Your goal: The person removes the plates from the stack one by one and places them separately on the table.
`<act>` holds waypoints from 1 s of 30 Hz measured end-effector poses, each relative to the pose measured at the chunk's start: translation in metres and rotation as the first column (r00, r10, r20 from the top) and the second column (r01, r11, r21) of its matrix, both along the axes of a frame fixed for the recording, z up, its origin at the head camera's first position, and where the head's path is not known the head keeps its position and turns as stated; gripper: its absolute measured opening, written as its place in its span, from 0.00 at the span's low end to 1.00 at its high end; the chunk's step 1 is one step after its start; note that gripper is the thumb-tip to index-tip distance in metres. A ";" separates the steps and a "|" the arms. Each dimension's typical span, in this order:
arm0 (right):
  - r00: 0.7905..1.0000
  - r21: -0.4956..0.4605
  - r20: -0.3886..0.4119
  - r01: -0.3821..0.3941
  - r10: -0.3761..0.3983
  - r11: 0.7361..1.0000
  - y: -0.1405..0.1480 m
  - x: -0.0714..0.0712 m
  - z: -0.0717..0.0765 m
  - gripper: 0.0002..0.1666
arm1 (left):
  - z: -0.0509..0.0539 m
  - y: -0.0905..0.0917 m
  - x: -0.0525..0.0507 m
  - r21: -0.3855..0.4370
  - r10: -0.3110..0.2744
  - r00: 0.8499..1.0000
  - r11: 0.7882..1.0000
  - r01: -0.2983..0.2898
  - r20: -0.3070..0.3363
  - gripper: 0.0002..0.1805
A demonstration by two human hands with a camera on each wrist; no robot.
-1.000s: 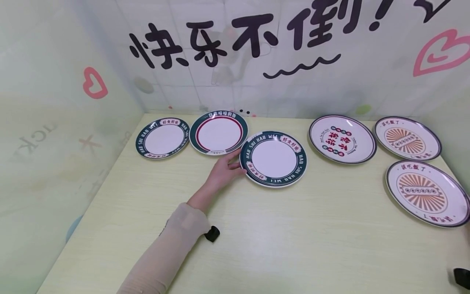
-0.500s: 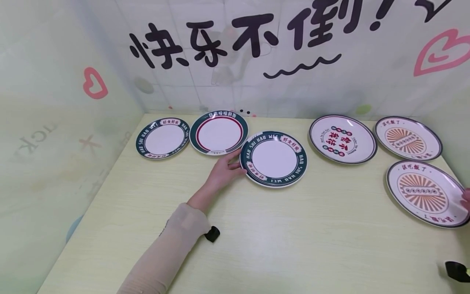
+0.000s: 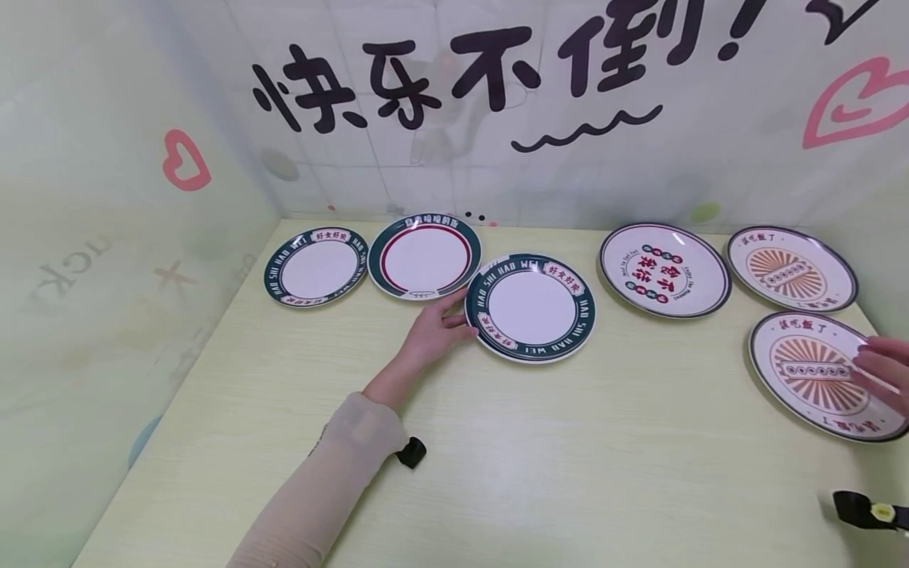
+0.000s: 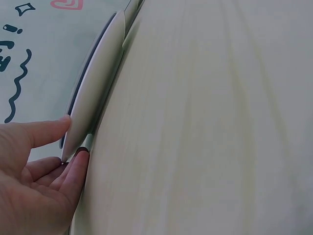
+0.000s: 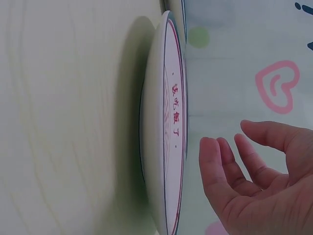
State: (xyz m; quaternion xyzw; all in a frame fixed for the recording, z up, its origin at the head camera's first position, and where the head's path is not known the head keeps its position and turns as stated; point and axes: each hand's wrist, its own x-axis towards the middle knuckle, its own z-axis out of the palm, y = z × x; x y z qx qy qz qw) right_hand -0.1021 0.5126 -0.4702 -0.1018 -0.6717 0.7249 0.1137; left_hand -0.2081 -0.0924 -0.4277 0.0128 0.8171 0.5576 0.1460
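Observation:
In the head view my left hand (image 3: pixel 436 327) is at the left rim of a green-rimmed plate (image 3: pixel 531 309). The left wrist view shows the thumb against that rim and the other fingers partly under the plate's edge, near the table. At the far right, my right hand (image 3: pixel 884 367), cut off by the frame, is over a white plate with an orange sunburst (image 3: pixel 817 375). Seen from the right wrist, this hand (image 5: pixel 254 181) is apart from the plate (image 5: pixel 168 161), its fingers loosely bent with nothing between them.
Left of the held plate lie a red-ringed green plate (image 3: pixel 426 256) and another green-rimmed plate (image 3: pixel 317 268). A white plate with red lettering (image 3: pixel 665 270) and a second sunburst plate (image 3: pixel 792 267) lie at the back right. Printed walls (image 3: pixel 497 181) border the pale table (image 3: pixel 568 473).
My right hand has come in from the right edge and moved left over the nearer sunburst plate. The left hand and the plates have stayed put.

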 end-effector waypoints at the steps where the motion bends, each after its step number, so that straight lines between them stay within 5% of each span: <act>1: 0.999 0.019 0.039 0.033 -0.034 0.999 -0.004 -0.002 0.002 0.20 | 0.000 0.000 0.000 -0.001 0.000 1.000 1.000 0.000 0.000 0.40; 3: 0.992 0.029 0.094 0.080 -0.082 0.996 -0.010 -0.006 0.006 0.17 | 0.000 0.000 0.000 -0.001 0.001 1.000 1.000 -0.001 -0.001 0.40; 5: 0.960 0.089 0.204 0.179 -0.194 0.980 -0.022 -0.014 0.014 0.11 | 0.000 0.000 0.001 -0.001 0.000 1.000 1.000 0.000 -0.003 0.40; 8: 0.956 0.028 0.211 0.201 -0.202 0.979 -0.034 -0.020 0.022 0.10 | 0.000 0.000 0.001 0.003 -0.003 1.000 1.000 0.003 -0.005 0.40; 14: 0.978 -0.049 0.178 0.120 -0.110 0.992 -0.063 -0.022 0.045 0.09 | 0.000 0.000 0.000 -0.004 0.001 1.000 1.000 -0.001 -0.002 0.40; 20: 0.959 0.051 0.267 0.088 -0.098 0.995 -0.099 -0.020 0.074 0.11 | 0.000 -0.001 0.000 -0.008 0.004 1.000 1.000 -0.004 0.005 0.40; 30: 0.939 0.118 0.340 0.011 -0.051 0.993 -0.114 -0.032 0.078 0.10 | -0.002 -0.001 -0.001 -0.006 0.006 1.000 1.000 -0.006 0.009 0.40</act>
